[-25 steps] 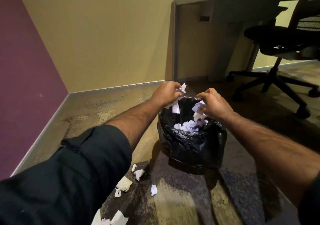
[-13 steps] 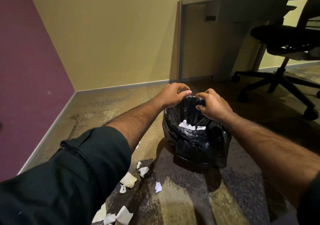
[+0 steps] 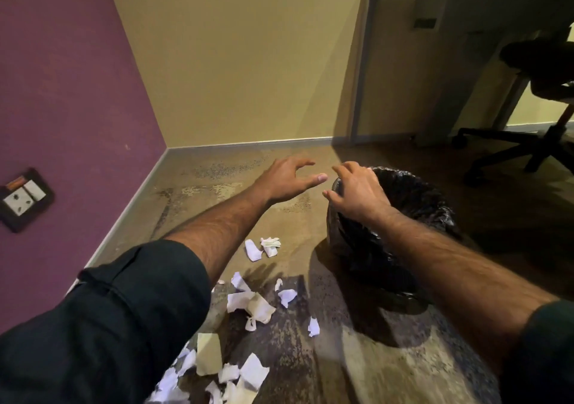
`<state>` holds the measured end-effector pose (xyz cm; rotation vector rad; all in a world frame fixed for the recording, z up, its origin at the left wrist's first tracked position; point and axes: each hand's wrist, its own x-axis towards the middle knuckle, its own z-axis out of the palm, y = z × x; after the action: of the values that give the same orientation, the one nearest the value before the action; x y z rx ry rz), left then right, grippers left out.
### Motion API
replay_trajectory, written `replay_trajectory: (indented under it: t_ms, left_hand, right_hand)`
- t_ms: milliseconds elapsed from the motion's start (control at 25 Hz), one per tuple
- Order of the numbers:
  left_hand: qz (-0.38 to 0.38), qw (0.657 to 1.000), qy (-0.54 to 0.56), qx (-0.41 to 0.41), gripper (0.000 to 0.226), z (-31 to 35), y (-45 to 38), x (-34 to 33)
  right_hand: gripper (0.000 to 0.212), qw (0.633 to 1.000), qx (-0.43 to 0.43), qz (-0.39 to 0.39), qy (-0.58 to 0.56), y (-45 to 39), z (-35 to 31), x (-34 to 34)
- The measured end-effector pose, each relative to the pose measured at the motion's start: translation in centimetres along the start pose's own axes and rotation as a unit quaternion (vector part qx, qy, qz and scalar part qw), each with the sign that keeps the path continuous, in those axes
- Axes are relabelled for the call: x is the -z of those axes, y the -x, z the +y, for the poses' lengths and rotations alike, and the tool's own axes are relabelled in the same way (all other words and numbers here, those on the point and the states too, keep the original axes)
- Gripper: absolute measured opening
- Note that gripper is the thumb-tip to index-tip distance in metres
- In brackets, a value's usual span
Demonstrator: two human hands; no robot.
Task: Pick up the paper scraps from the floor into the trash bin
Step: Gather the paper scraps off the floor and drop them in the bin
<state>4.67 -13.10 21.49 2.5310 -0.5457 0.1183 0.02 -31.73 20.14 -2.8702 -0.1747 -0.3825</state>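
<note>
A small trash bin (image 3: 413,204) lined with a black plastic bag stands on the floor right of centre. My right hand (image 3: 357,192) hovers over its left rim, fingers spread, holding nothing. My left hand (image 3: 287,178) is stretched out to the left of the bin above bare floor, fingers apart and empty. White paper scraps (image 3: 251,305) lie scattered on the floor below my left forearm. Two more scraps (image 3: 262,247) sit close to the bin's left side, and a further pile of scraps (image 3: 230,372) lies at the bottom edge.
A purple wall with a socket plate (image 3: 23,198) runs along the left and a yellow wall closes the back. A desk panel (image 3: 360,68) and a black office chair (image 3: 540,93) stand at the right, behind the bin. The floor is patterned carpet.
Both hands dropped their scraps into the bin, then came off its opening and opened. The view swung left and down, showing more scraps on the floor.
</note>
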Motion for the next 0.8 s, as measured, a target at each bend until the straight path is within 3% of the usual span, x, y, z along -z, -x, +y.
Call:
replay_trajectory:
  t_ms: [280, 520, 800]
  left_hand:
    - [-0.011, 0.997, -0.011, 0.078, 0.082, -11.6, 3.6, -1.6]
    - [-0.073, 0.988, -0.036, 0.135, 0.076, -19.9, 6.2, -5.5]
    - [-0.166, 0.928, -0.087, 0.322, 0.090, -24.0, 10.1, -10.7]
  right_hand:
    - [0.064, 0.997, 0.049, -0.060, -0.001, -1.2, -5.7, -9.1]
    - [0.067, 0.990, 0.043, -0.133, -0.021, -1.6, -6.9, -16.8]
    - [0.071, 0.978, 0.035, -0.202, -0.024, -2.2, -7.0, -23.3]
